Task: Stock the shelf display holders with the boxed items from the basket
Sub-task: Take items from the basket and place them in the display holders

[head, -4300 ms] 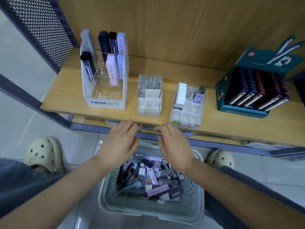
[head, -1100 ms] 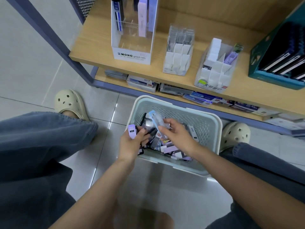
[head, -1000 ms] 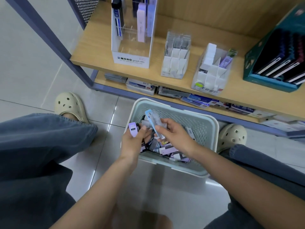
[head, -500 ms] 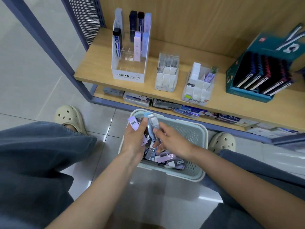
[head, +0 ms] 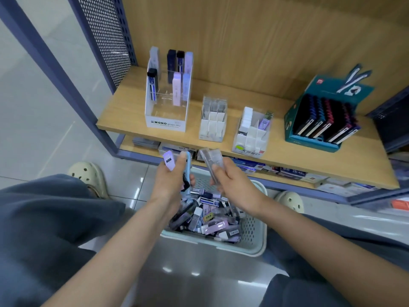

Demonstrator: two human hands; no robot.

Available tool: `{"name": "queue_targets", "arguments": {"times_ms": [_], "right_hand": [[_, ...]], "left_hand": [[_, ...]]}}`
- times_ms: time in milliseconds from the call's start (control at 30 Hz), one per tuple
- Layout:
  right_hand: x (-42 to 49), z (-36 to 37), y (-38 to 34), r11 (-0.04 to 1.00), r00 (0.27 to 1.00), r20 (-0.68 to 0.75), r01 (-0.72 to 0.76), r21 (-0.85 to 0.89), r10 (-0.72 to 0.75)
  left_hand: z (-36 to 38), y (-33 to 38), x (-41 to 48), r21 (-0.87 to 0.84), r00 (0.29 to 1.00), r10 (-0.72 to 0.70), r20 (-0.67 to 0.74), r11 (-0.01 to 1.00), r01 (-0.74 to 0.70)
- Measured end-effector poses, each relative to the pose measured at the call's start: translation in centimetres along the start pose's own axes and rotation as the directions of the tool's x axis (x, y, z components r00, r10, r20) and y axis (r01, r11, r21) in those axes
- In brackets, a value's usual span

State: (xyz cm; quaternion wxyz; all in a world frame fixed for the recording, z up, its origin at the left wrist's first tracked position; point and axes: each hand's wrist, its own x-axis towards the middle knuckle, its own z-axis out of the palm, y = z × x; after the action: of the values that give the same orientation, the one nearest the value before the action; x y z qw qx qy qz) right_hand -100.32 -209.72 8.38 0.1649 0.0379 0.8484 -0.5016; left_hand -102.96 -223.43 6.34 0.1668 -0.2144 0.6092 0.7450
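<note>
Left hand (head: 171, 181) fingers curled round purple box (head: 168, 160) & blue box (head: 188, 167); right hand (head: 234, 185) pinching clear box (head: 212, 161), frame center, above basket (head: 254, 240).

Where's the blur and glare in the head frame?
Head view: motion blur smears the clear box in the right hand and the lower shelf at its right end; light glare spots the glossy floor; wide-angle distortion leans the shelf post; the MONO holder reads sharp.

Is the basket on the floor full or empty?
Partly full: the basket holds a jumbled heap of small boxes hiding its bottom, below the rim.
</note>
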Motion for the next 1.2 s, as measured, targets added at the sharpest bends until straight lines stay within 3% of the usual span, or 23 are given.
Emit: {"name": "queue_targets", "arguments": {"times_ms": [133, 267, 433, 533, 667, 867, 967, 1067, 1200], "right_hand": [[0.0, -0.1, -0.9, 0.987, 0.999, 0.034, 0.011, 0.160, -0.017], [0.3, 0.1, -1.9, 0.958, 0.995, 0.090, 0.010, 0.288, -0.038], [2.0, -0.9, -3.1, 0.988, 0.995, -0.014, 0.101, 0.115, -0.100], [4.6, -2.4, -3.3, 0.992, 0.987, -0.143, 0.085, 0.091, -0.072], [10.2, -4.0, -2.1, 0.989, 0.950, -0.294, 0.074, -0.127, -0.109], [16.4, -5.3, -1.6, 0.988, 0.879, -0.454, 0.100, -0.115, -0.142], [18.3, -5.3, -0.9, 0.978, 0.902, -0.410, 0.052, -0.200, -0.132], [19.2, -5.1, -0.3, 0.914, 0.942, -0.302, 0.010, -0.406, -0.144], [20.0, -4.8, 0.8, 0.846, 0.941, -0.257, 0.054, -0.530, -0.221]], "left_hand": [[-0.2, 1.7, -0.2, 0.074, 0.989, 0.062, 0.133, 0.995, -0.072], [0.1, 3.5, -0.3, 0.138, 0.978, 0.137, 0.156, 0.978, -0.159], [-0.4, 6.3, 0.7, 0.280, 0.953, 0.273, 0.129, 0.912, -0.299], [-1.3, 8.5, 2.1, 0.290, 0.945, 0.304, 0.119, 0.900, -0.326], [-2.1, 10.9, 4.1, 0.295, 0.943, 0.310, 0.120, 0.896, -0.332], [-3.6, 12.1, 6.4, 0.305, 0.945, 0.318, 0.070, 0.896, -0.324], [-4.2, 12.6, 7.2, 0.297, 0.950, 0.308, 0.055, 0.903, -0.310], [-4.3, 13.2, 7.8, 0.302, 0.947, 0.316, 0.059, 0.899, -0.319], [-4.2, 13.4, 8.1, 0.300, 0.949, 0.308, 0.070, 0.901, -0.315]]}}
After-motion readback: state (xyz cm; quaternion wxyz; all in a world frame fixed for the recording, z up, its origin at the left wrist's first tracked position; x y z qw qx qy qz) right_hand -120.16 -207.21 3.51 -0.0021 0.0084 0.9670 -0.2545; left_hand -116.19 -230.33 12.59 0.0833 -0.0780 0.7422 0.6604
